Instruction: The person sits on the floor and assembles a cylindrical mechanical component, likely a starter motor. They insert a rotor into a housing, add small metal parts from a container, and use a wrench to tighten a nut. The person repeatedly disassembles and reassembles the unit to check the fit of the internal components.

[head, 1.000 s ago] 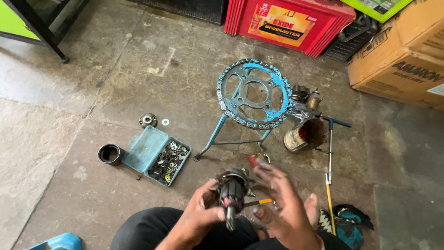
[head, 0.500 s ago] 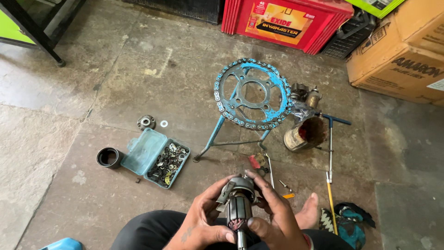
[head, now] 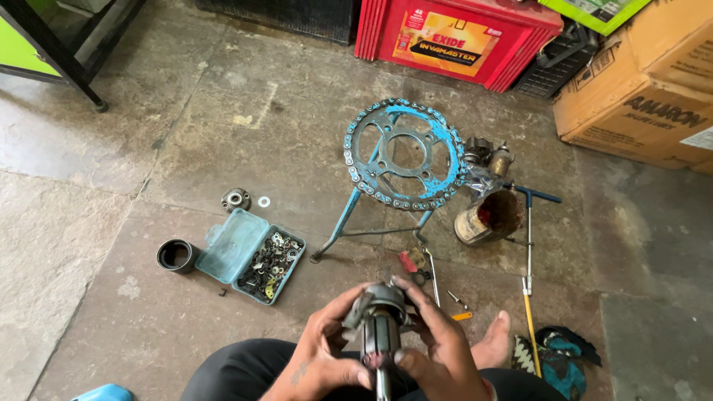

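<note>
At the bottom centre of the frame, both hands hold 1 motor armature [head: 380, 330] upright above the lap. The left hand [head: 323, 356] wraps its side; the right hand [head: 438, 353] closes over the top and shaft. It looks heavy, rigid and greasy, so the steel core seems the safest grip, not the windings. A blue parts box [head: 249, 255] lies on the floor at left.

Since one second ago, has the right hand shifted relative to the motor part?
Yes. The right hand has come in from the right of the motor part and now wraps its right side, judged against the blue stool.
</note>
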